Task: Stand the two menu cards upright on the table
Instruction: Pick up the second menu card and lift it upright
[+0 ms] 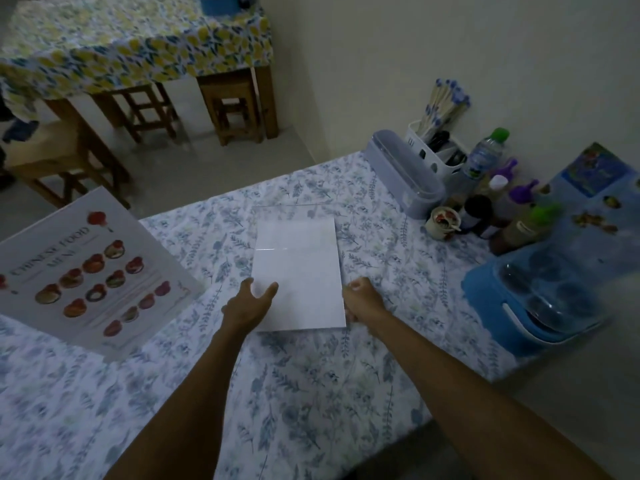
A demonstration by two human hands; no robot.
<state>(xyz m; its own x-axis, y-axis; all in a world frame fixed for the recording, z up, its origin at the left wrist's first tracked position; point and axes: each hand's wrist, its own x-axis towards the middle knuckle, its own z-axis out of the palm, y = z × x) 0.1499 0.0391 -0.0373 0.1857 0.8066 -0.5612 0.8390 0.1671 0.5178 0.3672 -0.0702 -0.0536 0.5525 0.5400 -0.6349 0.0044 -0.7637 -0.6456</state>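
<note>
Floral-clothed table (311, 393) carries your printed menu card (93, 271) flat at its left edge, and the blank white menu card (298, 268) lies mid-table. Your left hand (251, 301) spreads on its left edge; your right hand (362, 297) pinches its right edge.

The desk (311, 393) wears a white cloth printed with blue-grey leaves. Between the hands lies a plain white menu card (298, 271). Left of the left hand (251, 299) — a second menu card (93, 271), white with red and brown dishes. Far right of the right hand (360, 299) — a blue container (485, 299).
</note>
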